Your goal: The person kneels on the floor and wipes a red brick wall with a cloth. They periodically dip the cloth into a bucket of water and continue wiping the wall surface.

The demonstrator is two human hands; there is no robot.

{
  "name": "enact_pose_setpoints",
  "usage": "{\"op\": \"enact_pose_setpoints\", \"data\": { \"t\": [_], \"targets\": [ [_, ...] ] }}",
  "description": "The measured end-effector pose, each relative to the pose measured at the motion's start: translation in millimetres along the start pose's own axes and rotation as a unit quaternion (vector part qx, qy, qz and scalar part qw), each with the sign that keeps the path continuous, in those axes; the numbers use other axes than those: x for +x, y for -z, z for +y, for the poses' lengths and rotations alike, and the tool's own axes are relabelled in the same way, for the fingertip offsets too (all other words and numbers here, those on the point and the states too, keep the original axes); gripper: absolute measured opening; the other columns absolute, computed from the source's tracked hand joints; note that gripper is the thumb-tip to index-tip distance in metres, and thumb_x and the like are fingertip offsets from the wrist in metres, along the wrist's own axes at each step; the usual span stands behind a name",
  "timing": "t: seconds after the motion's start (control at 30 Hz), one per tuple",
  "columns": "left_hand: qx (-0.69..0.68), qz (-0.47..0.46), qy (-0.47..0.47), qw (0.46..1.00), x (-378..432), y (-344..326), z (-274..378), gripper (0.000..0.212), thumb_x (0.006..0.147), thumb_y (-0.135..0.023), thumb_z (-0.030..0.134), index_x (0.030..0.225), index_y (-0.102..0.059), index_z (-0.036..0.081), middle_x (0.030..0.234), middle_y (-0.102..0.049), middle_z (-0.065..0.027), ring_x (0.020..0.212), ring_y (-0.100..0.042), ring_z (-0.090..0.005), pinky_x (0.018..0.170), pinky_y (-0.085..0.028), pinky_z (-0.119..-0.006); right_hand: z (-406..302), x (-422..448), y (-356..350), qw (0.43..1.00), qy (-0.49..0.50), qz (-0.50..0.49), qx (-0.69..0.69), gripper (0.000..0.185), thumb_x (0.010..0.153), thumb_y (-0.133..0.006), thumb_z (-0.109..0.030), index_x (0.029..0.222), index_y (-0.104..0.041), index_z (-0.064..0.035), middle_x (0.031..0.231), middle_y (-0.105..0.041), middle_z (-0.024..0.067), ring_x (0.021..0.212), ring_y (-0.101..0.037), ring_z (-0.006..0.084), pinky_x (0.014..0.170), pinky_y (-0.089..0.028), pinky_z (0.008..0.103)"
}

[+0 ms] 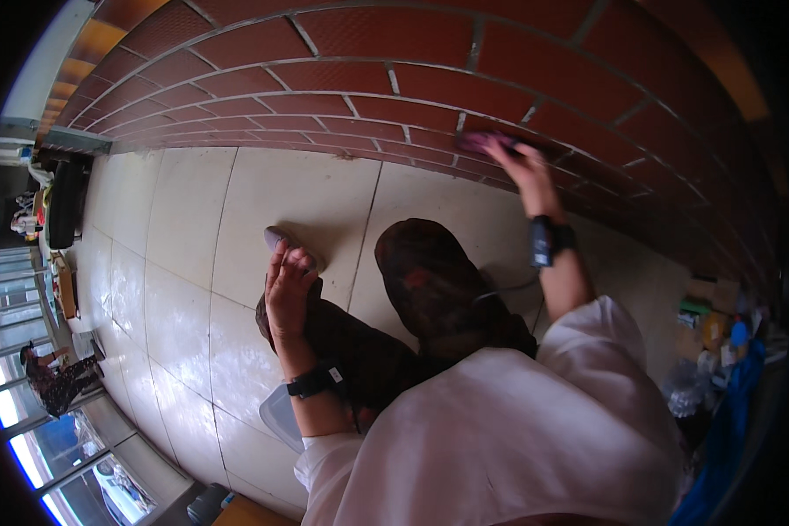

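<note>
In my right hand (523, 167) is a dark pink-purple item (477, 141), perhaps a cloth or sponge; motion blur hides its exact kind. It is pressed to or very close to the lower part of a red brick-tiled wall (381, 75) with pale grout lines. My left hand (289, 289) is raised over my left knee and holds nothing, its fingers loosely bent and apart. Beyond its fingertips shows a grey shoe (277, 233) on the tiled floor (177, 210). Black bands with small devices circle both wrists.
A pale plastic edge (279, 414), maybe of a stool, shows beside my left forearm. Bags, boxes and a blue sheet (730, 427) lie at far right. At far left are a black tyre-like object (66, 204), a wooden box (64, 286) and another person (59, 378) near windows.
</note>
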State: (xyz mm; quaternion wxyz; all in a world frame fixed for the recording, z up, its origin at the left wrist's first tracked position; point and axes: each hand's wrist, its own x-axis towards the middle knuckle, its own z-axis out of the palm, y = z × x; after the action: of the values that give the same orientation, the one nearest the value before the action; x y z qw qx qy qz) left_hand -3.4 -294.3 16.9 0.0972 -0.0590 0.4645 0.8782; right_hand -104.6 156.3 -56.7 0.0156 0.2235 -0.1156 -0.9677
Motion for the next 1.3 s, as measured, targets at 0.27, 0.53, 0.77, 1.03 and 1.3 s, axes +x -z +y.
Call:
{"op": "enact_pose_setpoints", "data": {
  "t": [0.27,0.53,0.77,1.03,1.3],
  "targets": [
    [-0.02,0.009,-0.015,1.0,0,-9,1,0.046,0.091,-0.045,0.014,0.133,-0.032,0.0,0.113,-0.055,-0.0137,0.104,-0.055,-0.0232,0.081,-0.049,-0.034,-55,10,64,0.863,0.163,-0.041,-0.476,0.034,0.088,-0.042,-0.008,0.116,-0.039,0.0099,0.124,-0.036,0.0241,0.117,-0.038,0.0287,0.096,-0.043,0.0369],
    [-0.028,0.02,-0.01,0.999,-3,-4,6,0.046,0.092,-0.044,0.014,0.134,-0.032,0.001,0.115,-0.054,-0.014,0.105,-0.054,-0.0226,0.081,-0.049,-0.034,113,148,50,0.987,0.025,0.161,-0.012,0.025,0.078,-0.038,0.01,0.099,-0.051,0.0062,0.107,-0.051,0.0187,0.101,-0.049,0.0308,0.093,-0.044,0.0476],
    [-0.026,0.014,-0.013,0.999,2,0,3,0.045,0.093,-0.042,0.014,0.135,-0.029,0.002,0.12,-0.051,-0.015,0.108,-0.052,-0.024,0.082,-0.046,-0.036,42,114,70,0.989,0.081,0.116,-0.047,0.04,0.074,-0.041,0.011,0.114,-0.036,0.01,0.122,-0.036,0.0258,0.115,-0.036,0.0411,0.098,-0.039,0.0499],
    [-0.015,-0.011,-0.002,1.0,4,3,0,0.05,0.091,-0.045,0.015,0.135,-0.027,0.002,0.118,-0.053,-0.0148,0.107,-0.053,-0.0236,0.084,-0.048,-0.036,-158,-34,95,0.866,0.303,0.031,-0.397,0.023,0.078,-0.04,0.004,0.1,-0.046,0.008,0.112,-0.042,0.0211,0.11,-0.042,0.0311,0.099,-0.039,0.0455],
    [0.084,0.001,-0.03,0.996,5,45,-11,0.051,0.091,-0.046,0.015,0.136,-0.026,0.002,0.119,-0.052,-0.0149,0.107,-0.053,-0.0243,0.084,-0.047,-0.037,-24,62,104,0.728,0.215,-0.003,-0.65,0.017,0.086,-0.054,-0.01,0.097,-0.051,0.0019,0.095,-0.052,0.0109,0.089,-0.051,0.0171,0.085,-0.045,0.0276]
  ]
}}
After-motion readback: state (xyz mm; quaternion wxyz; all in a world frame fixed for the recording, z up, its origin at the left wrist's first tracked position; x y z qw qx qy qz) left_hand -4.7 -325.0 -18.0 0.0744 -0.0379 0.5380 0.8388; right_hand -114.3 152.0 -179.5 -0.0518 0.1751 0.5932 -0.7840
